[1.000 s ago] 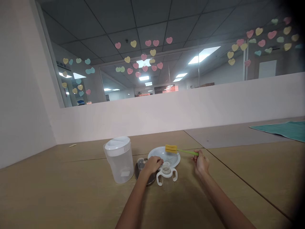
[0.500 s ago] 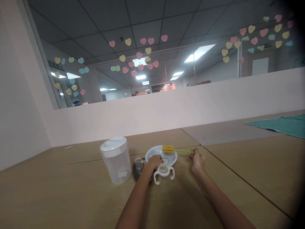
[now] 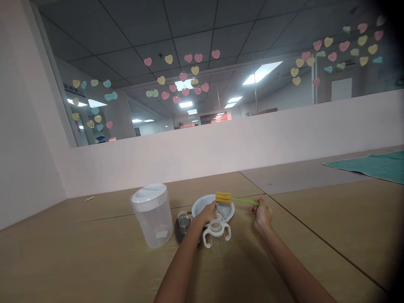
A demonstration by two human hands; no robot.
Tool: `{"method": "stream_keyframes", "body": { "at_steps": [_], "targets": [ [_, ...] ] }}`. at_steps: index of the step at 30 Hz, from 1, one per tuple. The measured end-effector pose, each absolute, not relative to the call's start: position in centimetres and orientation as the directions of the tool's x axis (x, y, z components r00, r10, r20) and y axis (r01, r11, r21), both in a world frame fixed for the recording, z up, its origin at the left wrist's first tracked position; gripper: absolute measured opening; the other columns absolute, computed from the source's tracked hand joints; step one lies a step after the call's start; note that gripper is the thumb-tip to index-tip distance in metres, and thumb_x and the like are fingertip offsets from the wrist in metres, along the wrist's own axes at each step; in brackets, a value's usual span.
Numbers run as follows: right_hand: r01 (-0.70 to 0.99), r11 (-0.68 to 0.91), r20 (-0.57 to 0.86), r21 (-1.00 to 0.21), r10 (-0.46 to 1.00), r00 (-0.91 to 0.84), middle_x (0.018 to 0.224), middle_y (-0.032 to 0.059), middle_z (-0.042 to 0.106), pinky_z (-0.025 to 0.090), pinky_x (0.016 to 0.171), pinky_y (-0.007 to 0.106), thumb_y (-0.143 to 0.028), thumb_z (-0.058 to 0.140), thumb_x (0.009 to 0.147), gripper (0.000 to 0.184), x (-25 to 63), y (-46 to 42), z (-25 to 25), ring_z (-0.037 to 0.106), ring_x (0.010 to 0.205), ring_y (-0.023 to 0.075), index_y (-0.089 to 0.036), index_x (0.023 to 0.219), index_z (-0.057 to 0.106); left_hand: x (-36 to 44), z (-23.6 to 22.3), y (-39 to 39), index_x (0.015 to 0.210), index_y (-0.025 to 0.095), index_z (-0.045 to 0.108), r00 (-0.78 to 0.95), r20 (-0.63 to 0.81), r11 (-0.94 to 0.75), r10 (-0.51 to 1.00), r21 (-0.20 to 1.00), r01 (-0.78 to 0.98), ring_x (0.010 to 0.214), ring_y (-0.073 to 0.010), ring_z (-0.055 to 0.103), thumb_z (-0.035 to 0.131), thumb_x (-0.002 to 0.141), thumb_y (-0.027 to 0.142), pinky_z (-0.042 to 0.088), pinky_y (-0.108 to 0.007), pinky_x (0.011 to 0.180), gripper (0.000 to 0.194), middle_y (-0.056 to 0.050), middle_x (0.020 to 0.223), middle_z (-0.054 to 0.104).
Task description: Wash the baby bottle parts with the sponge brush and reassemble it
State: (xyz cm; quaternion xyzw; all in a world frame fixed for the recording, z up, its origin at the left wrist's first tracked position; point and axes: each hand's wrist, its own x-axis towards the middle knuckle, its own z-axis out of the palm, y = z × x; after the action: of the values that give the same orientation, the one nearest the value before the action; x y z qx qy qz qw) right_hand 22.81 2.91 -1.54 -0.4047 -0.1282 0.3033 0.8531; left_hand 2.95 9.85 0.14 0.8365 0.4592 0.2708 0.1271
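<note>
My right hand is closed round the green handle of a sponge brush, whose yellow sponge head hangs over a white bowl. My left hand is over the bowl's near left side, fingers drawn together, their tips close to the sponge's lower left corner. Whether they pinch the sponge or something small is hidden. Just in front of the bowl stands a clear baby bottle, uncapped, with a white two-handled holder round its neck. A clear dome-shaped cap sits on a dark round dish, partly behind my left forearm.
A tall translucent pitcher with a white lid stands left of the dish. A teal cloth lies at the far right of the wooden table. Behind the table runs a low white wall under a window with heart-shaped notes.
My left hand has risen slightly from inside the bowl towards the sponge head. The right hand keeps the brush almost in the same place. The view has shifted a little.
</note>
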Motion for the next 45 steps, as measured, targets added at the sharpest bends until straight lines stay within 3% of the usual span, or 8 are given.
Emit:
{"method": "stream_keyframes", "body": {
  "at_steps": [4,8,12,18,25,30,35,45],
  "targets": [
    [-0.432,0.483,-0.055,-0.762,0.616,0.786,0.037,-0.0106,0.035,0.044,0.045,0.024,-0.042,0.053,0.067,0.024,23.1,3.0,-1.6,0.037,0.036,0.0073,-0.019,0.066,0.053,3.7,0.2,10.1,0.113,0.020,0.055,0.545,0.281,-0.605,0.790,0.499,0.620,0.089,-0.0164,0.061,0.049,0.060,-0.001,0.049,-0.026,0.081,0.058,-0.004,0.103,0.066],
    [-0.450,0.479,-0.076,-0.754,0.617,0.783,0.037,-0.0103,0.035,0.044,0.046,0.024,-0.039,0.052,0.069,0.021,23.3,2.9,-1.5,0.037,0.037,0.0073,-0.018,0.067,0.053,4.3,0.1,10.3,0.119,0.015,0.051,0.576,0.283,-0.626,0.767,0.527,0.575,0.099,-0.0176,0.058,0.046,0.059,-0.004,0.046,-0.028,0.091,0.063,-0.008,0.114,0.061],
    [-0.455,0.484,-0.077,-0.748,0.617,0.783,0.037,-0.0104,0.035,0.044,0.046,0.023,-0.038,0.052,0.069,0.020,23.2,2.8,-1.4,0.038,0.038,0.0075,-0.018,0.068,0.053,4.5,0.1,10.4,0.120,0.015,0.049,0.585,0.274,-0.624,0.764,0.547,0.559,0.102,-0.0182,0.056,0.051,0.069,-0.001,0.047,-0.031,0.090,0.053,-0.010,0.118,0.058],
    [-0.442,0.491,-0.072,-0.751,0.605,0.793,0.036,-0.0105,0.035,0.044,0.045,0.024,-0.040,0.051,0.069,0.021,23.3,2.8,-1.4,0.036,0.036,0.0071,-0.018,0.066,0.053,4.6,0.1,10.6,0.110,0.016,0.053,0.586,0.267,-0.624,0.765,0.531,0.573,0.099,-0.0176,0.056,0.052,0.085,0.032,0.048,-0.040,0.087,0.030,-0.007,0.112,0.057],
    [-0.441,0.492,-0.069,-0.750,0.606,0.793,0.036,-0.0106,0.034,0.043,0.044,0.023,-0.042,0.053,0.069,0.024,23.2,2.8,-1.3,0.037,0.036,0.0069,-0.018,0.067,0.054,4.0,0.2,10.7,0.093,0.014,0.061,0.553,0.280,-0.602,0.785,0.557,0.572,0.081,-0.0129,0.059,0.056,0.083,0.027,0.049,-0.032,0.080,0.017,-0.003,0.088,0.063],
    [-0.442,0.503,-0.065,-0.743,0.602,0.796,0.036,-0.0111,0.034,0.043,0.045,0.023,-0.043,0.054,0.069,0.025,23.2,2.7,-1.4,0.037,0.036,0.0067,-0.018,0.066,0.053,3.2,1.0,11.1,0.099,0.013,0.059,0.399,0.400,-0.564,0.825,0.629,0.535,0.071,-0.0108,0.058,0.058,0.079,0.018,0.049,-0.030,0.073,0.021,-0.001,0.083,0.062],
    [-0.453,0.510,0.007,-0.731,0.670,0.743,0.037,-0.0107,0.035,0.041,0.045,0.022,-0.044,0.056,0.068,0.028,22.6,2.6,-1.1,0.036,0.037,0.0061,-0.016,0.068,0.057,2.7,2.2,10.9,0.111,0.014,0.055,0.173,0.517,-0.536,0.839,0.727,0.429,0.063,-0.0081,0.056,0.053,0.065,0.000,0.047,-0.022,0.063,0.048,-0.005,0.088,0.063],
    [-0.423,0.512,0.028,-0.747,0.661,0.750,0.041,-0.0098,0.040,0.043,0.049,0.022,-0.041,0.059,0.066,0.028,22.3,2.5,-0.9,0.041,0.041,0.0063,-0.015,0.073,0.064,-3.7,2.9,5.7,0.113,0.017,0.054,-0.025,0.663,-0.634,0.748,0.726,0.267,0.083,-0.0119,0.059,0.052,0.078,0.025,0.050,-0.026,0.077,0.036,-0.008,0.103,0.059]
  ]
}}
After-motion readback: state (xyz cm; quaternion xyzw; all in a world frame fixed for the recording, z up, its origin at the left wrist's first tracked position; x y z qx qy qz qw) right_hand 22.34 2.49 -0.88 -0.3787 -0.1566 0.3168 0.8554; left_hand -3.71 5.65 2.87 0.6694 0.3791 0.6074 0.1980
